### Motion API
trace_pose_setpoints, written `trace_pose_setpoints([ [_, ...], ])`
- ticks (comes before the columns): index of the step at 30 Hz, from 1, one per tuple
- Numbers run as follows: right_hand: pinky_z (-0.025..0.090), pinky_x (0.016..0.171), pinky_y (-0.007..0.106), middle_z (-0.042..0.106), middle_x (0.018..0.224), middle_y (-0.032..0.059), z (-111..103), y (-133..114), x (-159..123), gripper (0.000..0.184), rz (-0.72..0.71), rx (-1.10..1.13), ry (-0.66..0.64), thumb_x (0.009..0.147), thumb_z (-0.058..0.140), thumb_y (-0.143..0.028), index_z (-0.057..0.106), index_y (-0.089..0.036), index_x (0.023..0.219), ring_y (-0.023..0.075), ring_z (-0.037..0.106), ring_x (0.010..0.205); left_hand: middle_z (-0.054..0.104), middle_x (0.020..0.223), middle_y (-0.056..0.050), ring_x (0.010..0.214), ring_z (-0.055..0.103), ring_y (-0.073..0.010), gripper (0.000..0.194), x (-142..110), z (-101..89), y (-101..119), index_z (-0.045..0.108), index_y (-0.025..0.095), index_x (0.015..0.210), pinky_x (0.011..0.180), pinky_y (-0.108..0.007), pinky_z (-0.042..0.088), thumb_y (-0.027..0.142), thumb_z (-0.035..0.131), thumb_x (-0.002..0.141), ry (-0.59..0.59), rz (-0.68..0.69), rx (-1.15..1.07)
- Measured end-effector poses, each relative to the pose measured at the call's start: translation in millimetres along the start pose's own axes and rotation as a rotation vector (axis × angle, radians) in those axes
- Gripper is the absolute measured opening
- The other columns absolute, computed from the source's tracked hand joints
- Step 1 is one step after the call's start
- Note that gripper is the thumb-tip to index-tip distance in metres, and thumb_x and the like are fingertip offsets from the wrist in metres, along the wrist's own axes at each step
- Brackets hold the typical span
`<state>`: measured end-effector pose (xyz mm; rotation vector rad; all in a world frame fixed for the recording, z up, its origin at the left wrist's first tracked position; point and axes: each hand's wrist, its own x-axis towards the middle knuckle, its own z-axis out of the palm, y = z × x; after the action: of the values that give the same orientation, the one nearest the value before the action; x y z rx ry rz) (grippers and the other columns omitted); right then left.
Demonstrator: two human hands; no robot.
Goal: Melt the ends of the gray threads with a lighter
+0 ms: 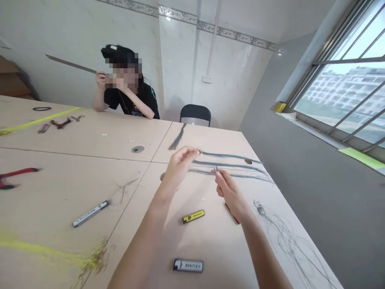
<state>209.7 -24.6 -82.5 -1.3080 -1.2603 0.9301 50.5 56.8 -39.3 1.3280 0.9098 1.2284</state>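
Observation:
My left hand (179, 162) is raised over the table with thumb and forefinger pinched. A pale, very thin strand seems to stick out at its fingertips; what it grips is too small to name. To its right, my right hand (228, 188) is closed, and a small greyish tip shows above the thumb, its kind unclear. Just beyond both hands lie several long bundles of dark blue-grey strands (228, 165), stretched side by side. A yellow lighter (193, 216) rests on the table between my forearms. Partly hidden by my right wrist is an orange and black lighter (233, 213).
Nearer me lies a white lighter (188, 265); another lighter (90, 214) is at left. Loose tangled strands (285, 233) spread along the right edge. Yellow strands (45, 251) and red-handled pliers (19, 172) are at left. Across the table a person (129, 88) holds a long flat strip.

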Motion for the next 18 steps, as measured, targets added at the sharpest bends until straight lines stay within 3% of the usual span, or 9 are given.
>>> trace_pose_setpoints([
  [3,0.024,0.044,0.021,0.036,0.069,-0.0063,17,-27,29,0.043,0.026,0.233,-0.033,0.091,0.054,-0.062,0.057,-0.020,0.095,0.0060,0.029,0.048,0.045,0.062,0.004,0.052,0.027,-0.0079,0.019,9,0.5,-2,0.064,0.017,0.076,0.048,-0.023,0.021,0.035,0.067,0.079,-0.024,0.030,0.021],
  [7,0.012,0.039,0.020,0.040,0.066,-0.0068,32,-28,46,0.041,0.118,0.485,-0.186,0.088,0.059,-0.058,0.060,-0.018,0.093,0.0036,0.021,0.042,0.044,0.061,0.004,0.051,0.026,-0.0081,0.021,14,-8.6,-4,0.063,0.018,0.076,0.047,-0.023,0.019,0.038,0.066,0.080,-0.049,0.031,0.044],
  [12,0.007,0.038,0.020,0.034,0.059,-0.0088,24,-26,53,0.035,0.264,0.645,-0.331,0.100,0.044,-0.044,0.065,-0.016,0.102,0.0040,0.010,0.041,0.032,0.056,0.006,0.048,0.020,-0.0077,0.017,15,-15.5,-5,0.062,0.019,0.075,0.044,-0.023,0.015,0.034,0.066,0.082,-0.054,0.010,0.037],
  [18,0.011,0.037,0.018,0.034,0.059,-0.0079,17,-30,52,0.033,0.297,0.654,-0.411,0.103,0.041,-0.039,0.063,-0.017,0.095,0.0042,0.013,0.041,0.044,0.064,0.004,0.049,0.025,-0.0058,0.012,12,-14.8,-1,0.064,0.018,0.078,0.044,-0.021,0.020,0.028,0.066,0.084,-0.039,0.022,0.039],
])
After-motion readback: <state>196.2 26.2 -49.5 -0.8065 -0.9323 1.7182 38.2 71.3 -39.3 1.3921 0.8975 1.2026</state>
